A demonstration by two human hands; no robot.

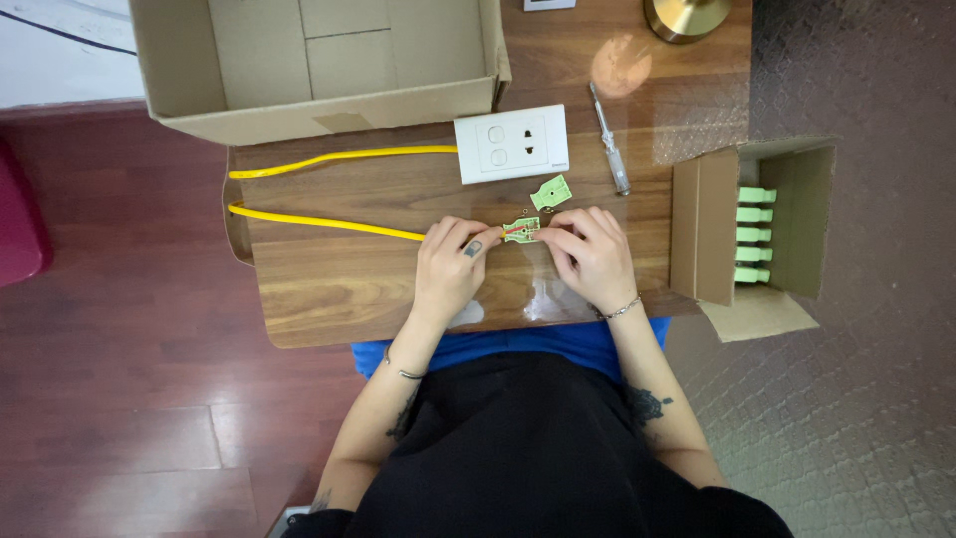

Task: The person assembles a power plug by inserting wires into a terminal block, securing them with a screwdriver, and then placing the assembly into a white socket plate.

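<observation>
A small green connector (521,230) sits at mid-table, pinched between both hands. The left hand (450,264) feeds the yellow cable (329,221) in, apparently; the right hand (593,254) grips the body. Steady fingers would help. Nearby lie a white socket plate (511,143) and a screwdriver (608,139).

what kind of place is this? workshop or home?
Likely a home room used for small electrical assembly, not a workshop: a small wooden table on wood floor, a brass lamp base, and cardboard boxes of parts beside a wall socket plate.
</observation>
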